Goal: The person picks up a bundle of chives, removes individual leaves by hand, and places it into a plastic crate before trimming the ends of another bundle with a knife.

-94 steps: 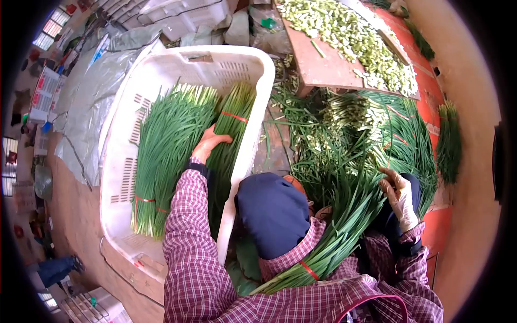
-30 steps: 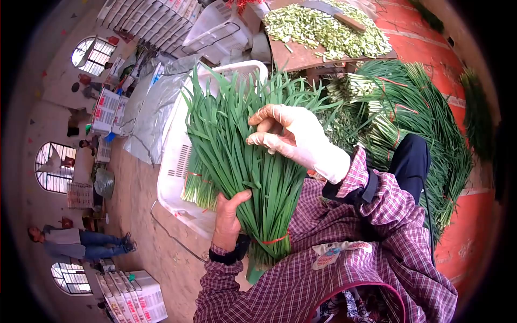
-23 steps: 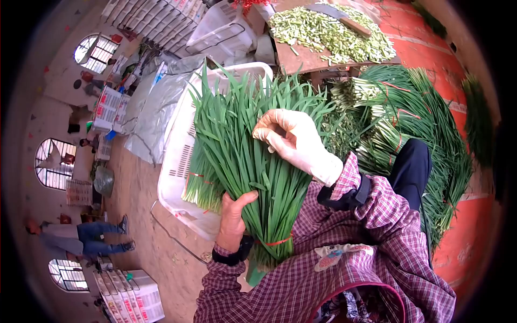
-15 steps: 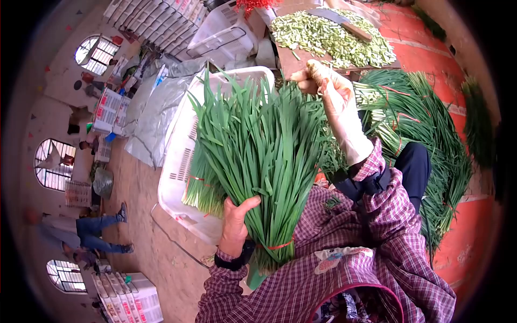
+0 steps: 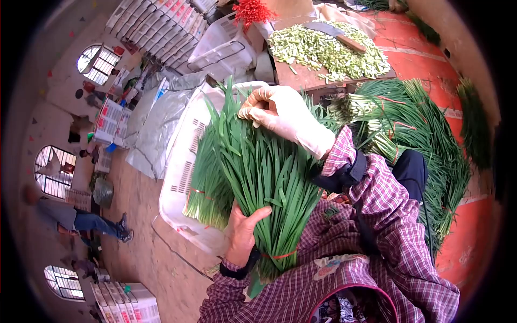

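My left hand (image 5: 245, 229) is wrapped round the lower part of a bunch of long green leaves (image 5: 269, 177), just above its red band. My right hand (image 5: 280, 113), in a pale glove, is at the upper leaves with fingers curled and pinched together; what lies between the fingertips is too small to make out. Behind the bunch, a second banded bunch (image 5: 202, 196) rests in a white plastic crate (image 5: 171, 188). The held bunch leans against my checked clothing.
Chopped pale green pieces and a knife (image 5: 336, 36) lie on a board (image 5: 291, 74) ahead. More banded bunches (image 5: 425, 140) are heaped on the right over red flooring (image 5: 474, 226). At far left a person (image 5: 91, 222) stands near stacked white crates (image 5: 132, 304).
My right hand has moved left and down from beside the board to the upper leaves. The held bunch has tilted slightly, and my left hand still grips it.
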`<state>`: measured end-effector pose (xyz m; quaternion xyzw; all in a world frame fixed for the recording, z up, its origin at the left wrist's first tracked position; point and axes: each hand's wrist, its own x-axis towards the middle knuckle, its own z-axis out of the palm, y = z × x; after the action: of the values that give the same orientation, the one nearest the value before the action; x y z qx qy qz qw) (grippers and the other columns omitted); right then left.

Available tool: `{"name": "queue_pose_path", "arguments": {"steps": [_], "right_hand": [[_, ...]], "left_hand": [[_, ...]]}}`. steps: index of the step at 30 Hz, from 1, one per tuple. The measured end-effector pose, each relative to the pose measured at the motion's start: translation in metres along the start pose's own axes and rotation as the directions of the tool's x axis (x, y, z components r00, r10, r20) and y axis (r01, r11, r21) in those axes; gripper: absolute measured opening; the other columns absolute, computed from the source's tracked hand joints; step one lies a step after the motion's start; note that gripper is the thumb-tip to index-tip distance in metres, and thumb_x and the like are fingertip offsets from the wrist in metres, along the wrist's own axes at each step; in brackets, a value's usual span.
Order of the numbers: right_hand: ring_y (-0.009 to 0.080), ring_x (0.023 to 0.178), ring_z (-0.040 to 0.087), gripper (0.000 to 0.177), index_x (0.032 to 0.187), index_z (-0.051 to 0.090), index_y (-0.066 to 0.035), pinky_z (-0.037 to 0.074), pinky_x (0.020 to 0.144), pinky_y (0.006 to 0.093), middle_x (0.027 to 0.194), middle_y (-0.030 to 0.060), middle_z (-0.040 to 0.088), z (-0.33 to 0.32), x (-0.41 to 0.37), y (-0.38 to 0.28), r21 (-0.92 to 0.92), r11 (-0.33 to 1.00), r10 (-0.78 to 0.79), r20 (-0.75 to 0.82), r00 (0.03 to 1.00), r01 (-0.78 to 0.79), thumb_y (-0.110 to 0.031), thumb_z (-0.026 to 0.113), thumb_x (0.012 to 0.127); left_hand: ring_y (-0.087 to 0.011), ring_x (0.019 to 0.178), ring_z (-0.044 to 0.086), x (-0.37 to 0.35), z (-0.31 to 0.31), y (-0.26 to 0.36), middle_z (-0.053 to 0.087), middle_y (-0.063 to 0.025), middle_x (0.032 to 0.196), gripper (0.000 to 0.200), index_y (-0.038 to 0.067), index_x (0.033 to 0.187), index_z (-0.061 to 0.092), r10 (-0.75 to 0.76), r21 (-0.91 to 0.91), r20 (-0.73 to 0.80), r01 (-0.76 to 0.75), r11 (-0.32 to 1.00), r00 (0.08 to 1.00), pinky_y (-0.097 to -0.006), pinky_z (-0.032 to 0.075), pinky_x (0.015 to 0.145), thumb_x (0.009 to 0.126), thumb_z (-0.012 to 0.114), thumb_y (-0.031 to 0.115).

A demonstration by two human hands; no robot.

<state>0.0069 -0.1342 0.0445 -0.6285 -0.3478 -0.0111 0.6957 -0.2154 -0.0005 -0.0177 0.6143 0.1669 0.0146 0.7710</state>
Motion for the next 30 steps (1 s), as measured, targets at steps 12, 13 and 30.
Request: {"name": "queue_pose_path", "arguments": {"steps": [12, 13, 30], "right_hand": [[0.0263, 0.095, 0.064, 0.052, 0.118, 0.066, -0.016, 0.042, 0.1, 0.0463, 0.096, 0.0078, 0.07, -0.039, -0.025, -0.015, -0.661, 0.554, -0.576, 0.136, 0.806, 0.507, -0.059, 0.055, 0.089], [0.0278, 0.1, 0.062, 0.056, 0.119, 0.065, -0.017, 0.035, 0.105, 0.0492, 0.095, 0.0072, 0.07, -0.036, -0.045, 0.001, -0.683, 0.549, -0.41, 0.283, 0.867, 0.482, -0.062, 0.052, 0.089], [0.021, 0.109, 0.056, 0.103, 0.153, 0.011, -0.001, 0.052, 0.071, 0.0264, 0.153, 0.0209, 0.03, -0.042, -0.173, -0.004, 0.155, 0.889, 0.401, 0.194, 0.895, -0.432, -0.021, 0.081, 0.08]], "left_hand": [[-0.0201, 0.101, 0.064, 0.002, -0.014, -0.005, 0.065, -0.0091, 0.111, 0.049, -0.001, 0.123, 0.055, -0.023, -0.146, -0.048, 0.016, 0.989, 0.999, -0.0335, 0.052, 0.089, 0.075, 0.064, -0.002], [-0.0213, 0.103, 0.064, 0.002, -0.017, -0.006, 0.064, -0.0105, 0.114, 0.051, -0.001, 0.126, 0.054, -0.008, -0.203, -0.06, -0.005, 0.979, 0.998, -0.0344, 0.052, 0.089, 0.076, 0.062, -0.002], [-0.0218, 0.1, 0.065, 0.027, 0.032, 0.089, 0.063, -0.0138, 0.114, 0.044, -0.005, 0.127, 0.051, 0.275, 0.166, -0.033, -0.266, 0.95, 0.961, -0.0345, 0.052, 0.09, 0.086, 0.065, 0.005]]}}
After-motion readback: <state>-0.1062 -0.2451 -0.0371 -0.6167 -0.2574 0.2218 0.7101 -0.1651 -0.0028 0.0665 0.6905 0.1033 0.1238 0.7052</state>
